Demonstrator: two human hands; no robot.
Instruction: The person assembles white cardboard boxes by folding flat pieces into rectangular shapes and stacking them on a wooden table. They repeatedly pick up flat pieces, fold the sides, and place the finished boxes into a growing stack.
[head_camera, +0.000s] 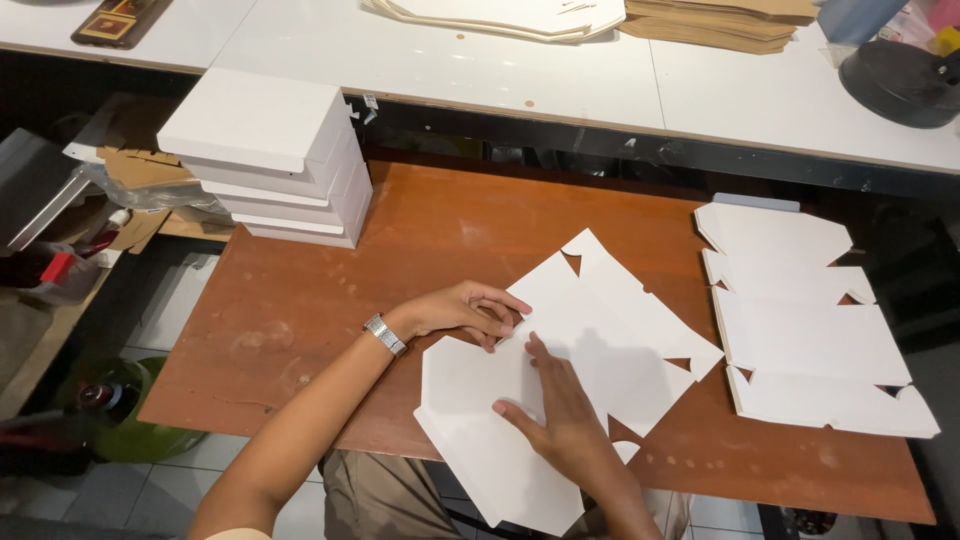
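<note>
Both hands are on a flat white box blank lying mid-counter. The left hand curls its fingers onto the blank's upper left edge; the right hand lies flat and open, pressing the middle. Looks like early going: blank still flat, no sides up. Finished boxes are stacked far left, more blanks wait at right. The blank's near corner hangs off the counter.

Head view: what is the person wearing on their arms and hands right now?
Both forearms are bare, with no gloves or rings visible. The left hand has a silver metal-link wristwatch at the wrist. The right hand and its wrist carry nothing. A pale sleeve edge shows near the left elbow.
</note>
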